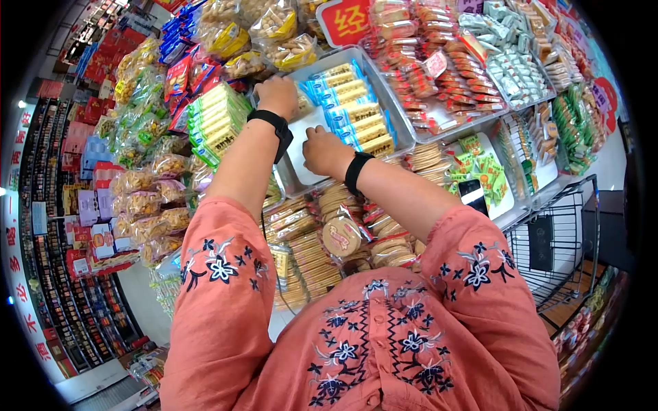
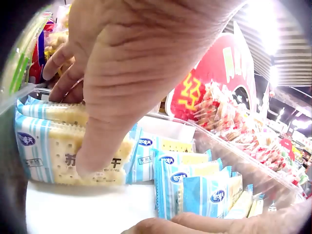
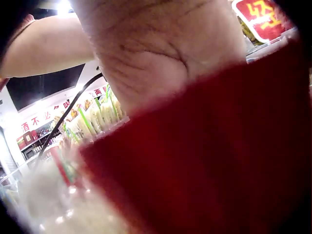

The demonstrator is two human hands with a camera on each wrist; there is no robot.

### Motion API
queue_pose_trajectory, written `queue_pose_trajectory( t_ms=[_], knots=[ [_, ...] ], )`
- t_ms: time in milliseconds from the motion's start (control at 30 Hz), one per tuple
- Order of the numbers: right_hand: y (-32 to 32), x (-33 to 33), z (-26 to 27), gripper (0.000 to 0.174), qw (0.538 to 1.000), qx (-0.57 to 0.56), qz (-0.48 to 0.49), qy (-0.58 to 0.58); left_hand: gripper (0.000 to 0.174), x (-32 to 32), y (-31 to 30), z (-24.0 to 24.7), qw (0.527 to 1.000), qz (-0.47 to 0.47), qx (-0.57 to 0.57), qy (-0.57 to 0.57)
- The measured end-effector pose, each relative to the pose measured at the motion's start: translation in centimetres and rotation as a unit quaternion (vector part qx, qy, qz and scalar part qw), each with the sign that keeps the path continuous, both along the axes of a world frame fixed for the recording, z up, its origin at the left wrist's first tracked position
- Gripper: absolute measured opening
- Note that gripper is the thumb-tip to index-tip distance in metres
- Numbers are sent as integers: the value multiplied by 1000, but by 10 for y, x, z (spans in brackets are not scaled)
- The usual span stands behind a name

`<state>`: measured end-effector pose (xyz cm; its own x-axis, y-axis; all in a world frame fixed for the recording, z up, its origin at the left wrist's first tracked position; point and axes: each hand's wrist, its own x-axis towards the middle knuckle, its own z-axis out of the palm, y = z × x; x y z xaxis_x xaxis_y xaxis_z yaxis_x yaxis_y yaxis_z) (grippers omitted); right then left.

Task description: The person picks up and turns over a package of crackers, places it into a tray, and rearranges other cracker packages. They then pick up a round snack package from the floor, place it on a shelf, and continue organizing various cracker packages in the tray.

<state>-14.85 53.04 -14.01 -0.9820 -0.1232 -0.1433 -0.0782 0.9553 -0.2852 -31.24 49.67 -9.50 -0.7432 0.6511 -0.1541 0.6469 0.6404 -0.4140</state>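
My left hand (image 1: 276, 96) is at the far left corner of a metal-rimmed tray with a white bottom (image 1: 295, 147). It grips a couple of blue-and-white cracker packs (image 2: 44, 151), thumb across the front one and fingers behind. A row of similar cracker packs (image 1: 356, 113) fills the tray's right side. Low over the tray, my right hand (image 1: 325, 152) is beside that row, fingers loosely bent, with no pack visible in it. In the right wrist view a blurred dark red surface (image 3: 209, 156) hides its fingers.
Green-wrapped packs (image 1: 218, 123) stand left of the tray, and bagged snacks (image 1: 274, 27) lie behind it. Red-wrapped packs (image 1: 439, 61) fill the tray to the right. Round biscuits (image 1: 339, 236) are stacked in front. A shopping cart (image 1: 558, 240) stands at the right.
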Motion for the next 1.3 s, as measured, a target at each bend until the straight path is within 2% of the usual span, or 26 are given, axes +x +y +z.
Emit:
queue_pose_trajectory(
  t_ms=[100, 167, 300, 367, 467, 600, 700, 900, 1000, 1067, 1200, 1300],
  knots=[
    [0, 1, -6, 27, 999, 18, 9, 33, 76, -2, -5, 9, 998, 5, 17, -57],
    [-2, 1, -16, 33, 997, 24, 11, 75, 80, 0, -8, 13, 998, 1, 19, -58],
    [-5, 2, -22, 33, 992, 66, 3, 109, 85, -4, -13, 9, 999, -3, 24, -47],
    [-7, 2, -24, 35, 991, 77, -2, 110, 84, -8, -14, 3, 998, 5, 45, -39],
    [-7, 2, -14, 32, 999, 26, -11, 34, 82, -8, -16, -4, 997, 5, 71, -11],
    [-4, 4, -13, 38, 999, 2, -10, 34, 80, -5, -14, -7, 997, 5, 75, 26],
    [-4, 2, -10, 40, 1000, -9, -17, 9, 79, -3, -15, -4, 997, 7, 79, -1],
    [-2, 0, -8, 42, 999, -26, -17, -15, 80, -1, -25, -17, 997, -58, 53, 28],
    [-3, 0, -7, 43, 999, -31, -22, -18, 66, -6, -30, -42, 988, -97, 30, 119],
    [-3, 0, -6, 43, 999, -31, -22, -21, 64, -1, -30, -44, 988, -91, 21, 121],
    [-2, 1, -6, 43, 999, -36, -17, -18, 66, 3, -26, -31, 996, -56, 21, 60],
    [-1, 1, -7, 44, 999, -41, -17, -22, 70, 26, -13, 14, 996, -71, 57, 18]
  ],
)
